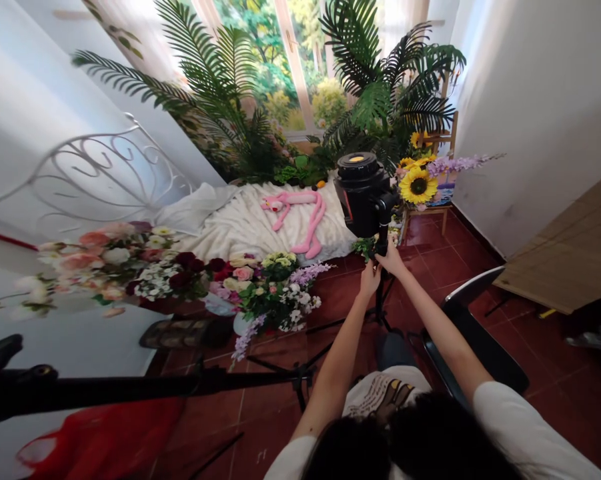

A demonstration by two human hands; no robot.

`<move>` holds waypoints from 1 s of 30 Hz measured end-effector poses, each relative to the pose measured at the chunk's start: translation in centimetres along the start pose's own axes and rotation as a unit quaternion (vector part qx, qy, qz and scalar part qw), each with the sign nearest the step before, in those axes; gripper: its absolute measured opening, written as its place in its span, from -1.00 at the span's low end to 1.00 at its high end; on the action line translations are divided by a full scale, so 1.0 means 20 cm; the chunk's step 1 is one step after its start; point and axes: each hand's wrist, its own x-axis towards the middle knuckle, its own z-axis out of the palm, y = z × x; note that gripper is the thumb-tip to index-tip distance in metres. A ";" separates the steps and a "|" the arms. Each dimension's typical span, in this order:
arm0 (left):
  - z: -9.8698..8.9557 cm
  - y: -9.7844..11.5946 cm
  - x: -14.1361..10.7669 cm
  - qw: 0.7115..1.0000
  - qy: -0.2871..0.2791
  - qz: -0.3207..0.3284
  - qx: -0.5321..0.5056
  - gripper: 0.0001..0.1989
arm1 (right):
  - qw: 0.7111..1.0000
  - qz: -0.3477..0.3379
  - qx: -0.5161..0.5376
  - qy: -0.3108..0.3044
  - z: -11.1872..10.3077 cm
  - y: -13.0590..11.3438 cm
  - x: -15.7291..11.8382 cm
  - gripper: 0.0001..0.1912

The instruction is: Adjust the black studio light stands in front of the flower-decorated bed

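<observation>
A black studio light (pixel 363 200) with a round top stands in front of me on a black light stand (pixel 380 299). My left hand (pixel 369 277) is closed around the upper part of the stand's pole. Just above and to the right, my right hand (pixel 391 259) also grips the pole, close below the light's bracket. The fingertips of both hands are partly hidden. Behind the light lies a bed with a cream fluffy blanket (pixel 240 217), and a pink plush toy (pixel 307 223) is stretched out on it.
Artificial bouquets (pixel 275 293) line the bed's near side. Sunflowers (pixel 418 185) stand beside the light. To my right is a black chair (pixel 480 347). Another black stand pole (pixel 130 393) crosses the lower left above a red bag (pixel 115 433). Tripod legs spread over the red tiles.
</observation>
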 end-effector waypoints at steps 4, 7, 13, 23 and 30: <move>-0.02 0.03 -0.01 0.999 -0.004 0.019 0.028 -0.72 | 0.998 0.028 0.047 -0.014 -0.14 0.11 -0.13 -0.54; -0.01 0.05 -0.02 0.999 0.003 0.010 0.043 -0.70 | 0.988 0.127 0.037 0.077 -0.15 0.23 -0.29 -0.69; 0.01 0.04 -0.02 0.999 0.008 -0.010 0.034 -0.67 | 0.923 0.315 0.201 0.089 0.00 0.29 -0.44 -0.83; -0.02 0.03 -0.13 0.998 0.029 -0.014 -0.054 -0.60 | 0.728 0.416 0.544 0.032 -0.02 0.22 -0.35 -0.70; -0.35 -0.01 -0.43 0.990 0.119 -0.036 -0.073 -0.59 | 0.718 0.422 0.552 0.047 0.18 0.19 -0.42 -0.75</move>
